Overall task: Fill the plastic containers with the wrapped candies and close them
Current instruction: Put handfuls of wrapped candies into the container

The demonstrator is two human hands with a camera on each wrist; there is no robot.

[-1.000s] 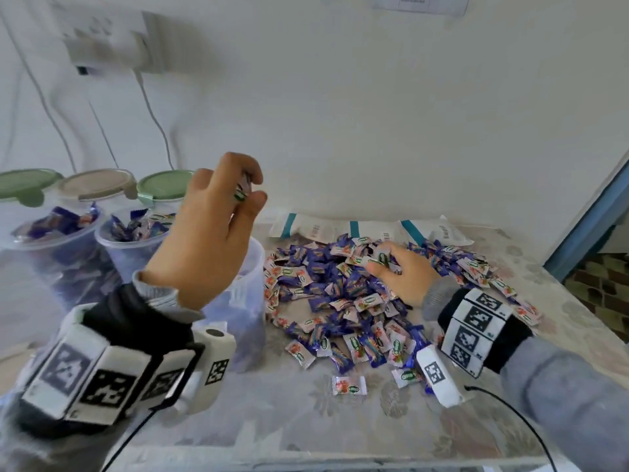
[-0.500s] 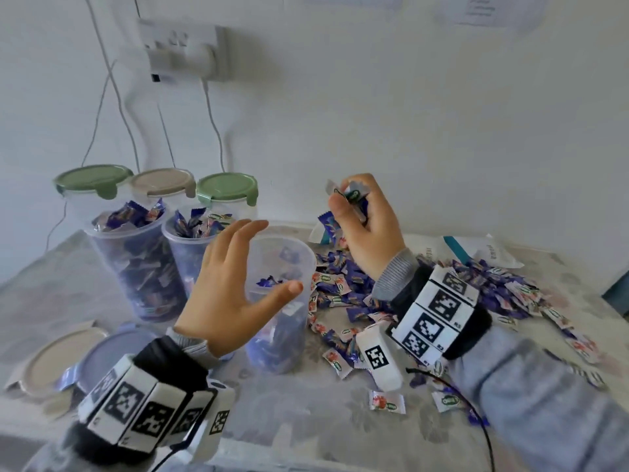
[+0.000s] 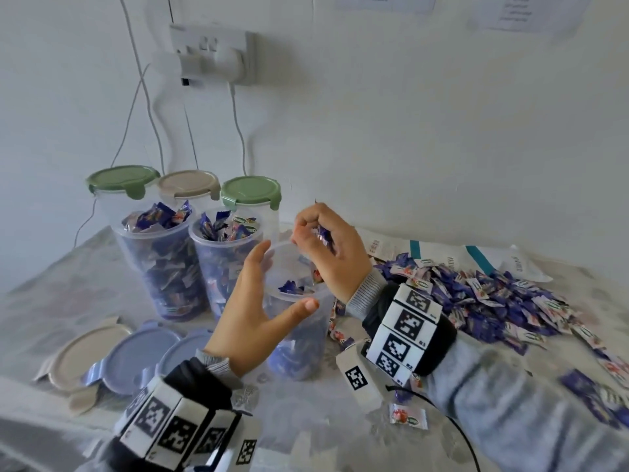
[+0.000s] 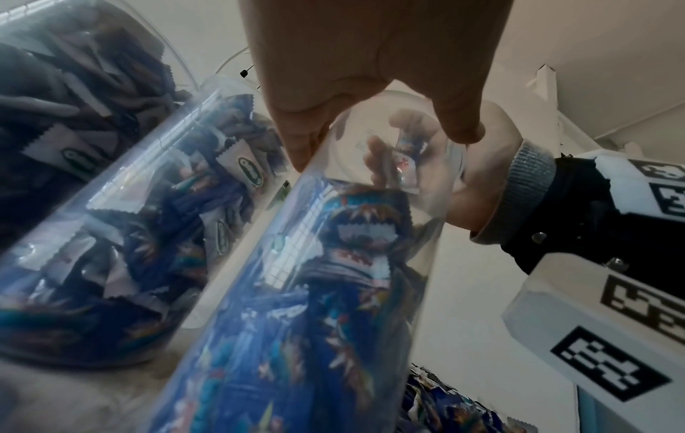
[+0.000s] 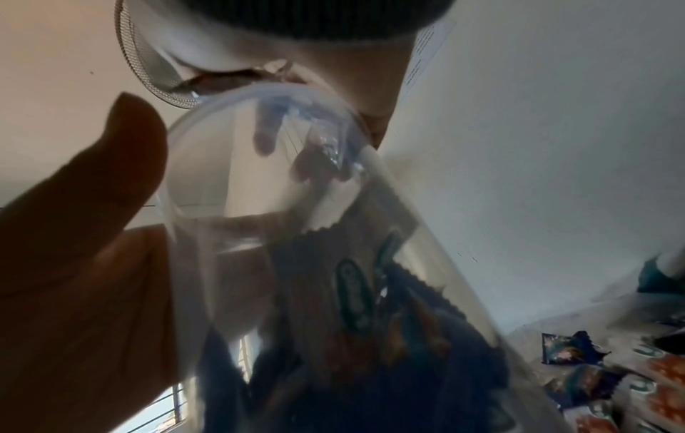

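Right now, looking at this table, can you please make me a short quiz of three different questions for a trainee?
1. True or false: the right hand holds candies above the open container.
2. How many closed containers stand by the wall?
3. The left hand is: A) pressing a lid, B) open beside the open container, C) in the candy pile.

Key: 1 true; 2 three; 3 B.

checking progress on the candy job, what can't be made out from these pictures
- Closed containers, head view: the open full containers in front hide their contents.
- Candies in the right hand, head view: curled fingers hide how many it holds.
- Left hand grip on the front container: contact unclear in every view.
- Loose candy pile, head view: blurred, uncountable.
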